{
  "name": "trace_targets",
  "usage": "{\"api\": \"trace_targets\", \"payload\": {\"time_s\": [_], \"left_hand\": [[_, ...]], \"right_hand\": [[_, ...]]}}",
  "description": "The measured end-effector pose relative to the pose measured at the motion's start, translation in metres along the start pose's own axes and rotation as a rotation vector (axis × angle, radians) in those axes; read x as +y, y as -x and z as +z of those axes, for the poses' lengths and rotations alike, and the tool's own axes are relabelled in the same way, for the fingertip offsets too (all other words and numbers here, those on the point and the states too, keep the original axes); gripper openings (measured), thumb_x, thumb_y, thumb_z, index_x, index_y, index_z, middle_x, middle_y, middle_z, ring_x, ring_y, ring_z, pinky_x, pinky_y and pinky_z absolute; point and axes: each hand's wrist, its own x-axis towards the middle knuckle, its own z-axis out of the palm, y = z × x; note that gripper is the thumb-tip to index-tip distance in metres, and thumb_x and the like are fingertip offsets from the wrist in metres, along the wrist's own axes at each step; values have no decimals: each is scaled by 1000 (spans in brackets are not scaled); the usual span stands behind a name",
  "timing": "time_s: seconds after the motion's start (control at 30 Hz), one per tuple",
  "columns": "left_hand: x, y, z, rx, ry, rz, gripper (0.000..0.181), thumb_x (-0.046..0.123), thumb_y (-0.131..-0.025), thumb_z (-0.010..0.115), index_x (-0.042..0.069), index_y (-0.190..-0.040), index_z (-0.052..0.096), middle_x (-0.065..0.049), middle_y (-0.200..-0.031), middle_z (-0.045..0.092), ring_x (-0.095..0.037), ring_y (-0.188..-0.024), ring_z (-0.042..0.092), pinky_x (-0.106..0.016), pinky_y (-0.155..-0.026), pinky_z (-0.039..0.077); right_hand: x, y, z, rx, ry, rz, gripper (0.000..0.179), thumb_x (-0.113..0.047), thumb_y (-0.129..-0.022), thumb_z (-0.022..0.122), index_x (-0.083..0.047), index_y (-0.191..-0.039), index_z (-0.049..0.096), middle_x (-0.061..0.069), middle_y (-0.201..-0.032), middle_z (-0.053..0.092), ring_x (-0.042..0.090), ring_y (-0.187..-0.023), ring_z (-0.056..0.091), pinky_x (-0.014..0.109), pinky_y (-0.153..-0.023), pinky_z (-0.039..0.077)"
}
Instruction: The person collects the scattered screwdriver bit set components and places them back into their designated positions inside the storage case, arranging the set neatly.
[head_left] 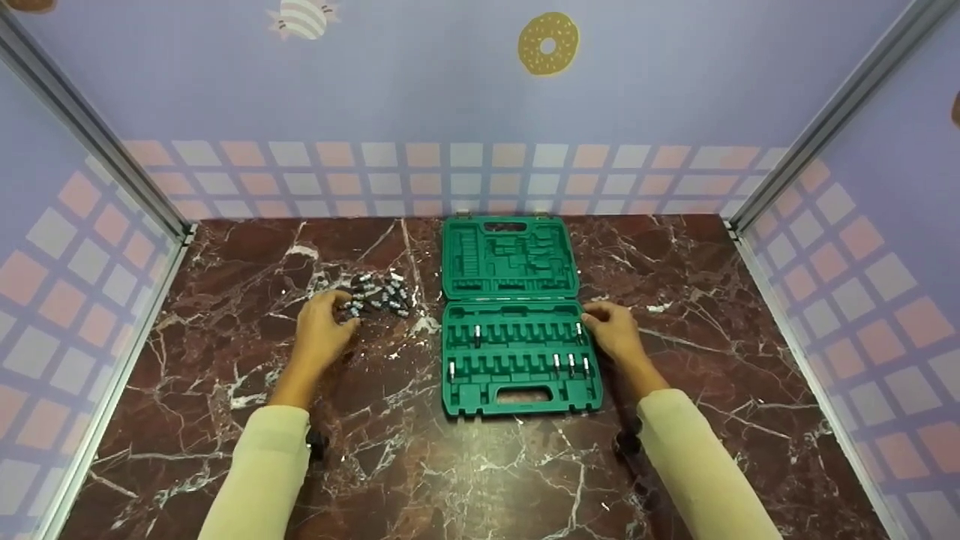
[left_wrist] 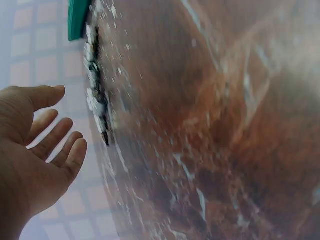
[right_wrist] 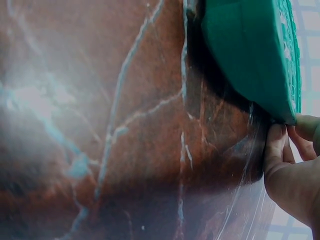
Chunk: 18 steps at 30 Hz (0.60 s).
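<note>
A green plastic tool case point(head_left: 521, 401) lies unfolded on the marble-patterned table, with several silver-and-dark bits point(head_left: 478, 336) standing in slots of its near half. To its left is a loose pile of similar small bits point(head_left: 382, 294). My left hand point(head_left: 322, 322) is at the pile's left side; in the left wrist view its thumb and fingers are apart, holding nothing, near the bits point(left_wrist: 96, 85). My right hand point(head_left: 616, 330) pinches the right edge of the case near the hinge. The right wrist view shows thumb and fingers at the case's corner point(right_wrist: 250, 55).
The case's far half point(head_left: 510, 259) has molded recesses and reaches close to the back wall point(head_left: 480, 97). Side walls with metal corner strips point(head_left: 90, 112) bound the dark red table point(head_left: 405, 472). A dark wrist strap piece point(head_left: 318, 445) shows beside the left sleeve.
</note>
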Motion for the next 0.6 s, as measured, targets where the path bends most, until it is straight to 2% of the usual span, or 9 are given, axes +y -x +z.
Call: {"api": "trace_targets", "payload": {"time_s": [0.17,0.47,0.6], "left_hand": [[-10,-10,-3,-29,-23,-8,42,0,-86,75,-8,-125,63,-31,-127,61,-49,-125,52,-57,-115,37],[-22,-20,-7,-48,-58,-40,35,0,-88,73,-9,-120,64,-33,-125,62,-52,-125,51,-58,-114,37],[-24,-22,-5,-66,-93,-28,33,0,-88,73,-9,-118,64,-32,-123,63,-52,-122,51,-59,-113,38]], "right_hand": [[1,0,0,0,-10,4,27,-13,-103,64,0,-125,70,22,-123,69,36,-114,64,49,-98,52],[-1,2,1,2,1,17,28,-15,-103,63,-2,-126,70,21,-123,69,36,-114,63,50,-98,52],[-3,2,1,4,-8,30,27,-14,-103,63,-1,-126,70,21,-123,69,35,-114,63,49,-99,51]]}}
